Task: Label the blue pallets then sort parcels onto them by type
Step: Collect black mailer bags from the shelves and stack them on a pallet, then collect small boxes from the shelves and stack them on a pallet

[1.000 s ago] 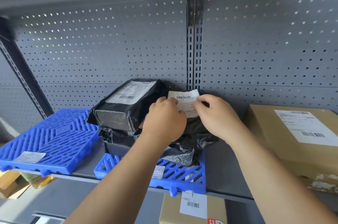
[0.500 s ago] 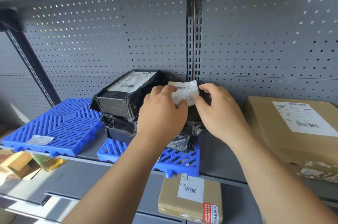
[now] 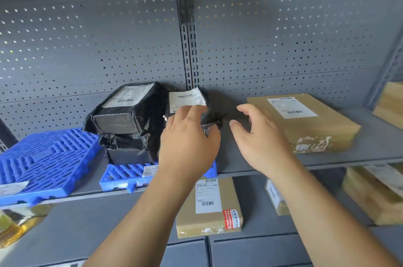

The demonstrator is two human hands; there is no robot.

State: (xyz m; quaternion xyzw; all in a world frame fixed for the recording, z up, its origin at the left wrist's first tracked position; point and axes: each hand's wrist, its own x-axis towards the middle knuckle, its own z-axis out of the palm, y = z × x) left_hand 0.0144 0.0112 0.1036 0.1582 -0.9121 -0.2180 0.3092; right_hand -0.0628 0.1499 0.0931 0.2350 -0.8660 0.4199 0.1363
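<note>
The left hand (image 3: 187,146) lies loose-fingered on the black-bagged parcel (image 3: 187,98) atop the middle blue pallet (image 3: 122,176), while the right hand (image 3: 259,136), fingers spread and empty, hangs nearer the cardboard box (image 3: 305,127) just to its right, which runs lengthwise toward the pegboard (image 3: 283,37)

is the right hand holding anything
No, the right hand is open with fingers spread, holding nothing, between the black parcel and the cardboard box.

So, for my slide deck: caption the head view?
Left hand touches black plastic-wrapped parcel on blue plastic pallet; right hand hovers open.
</note>
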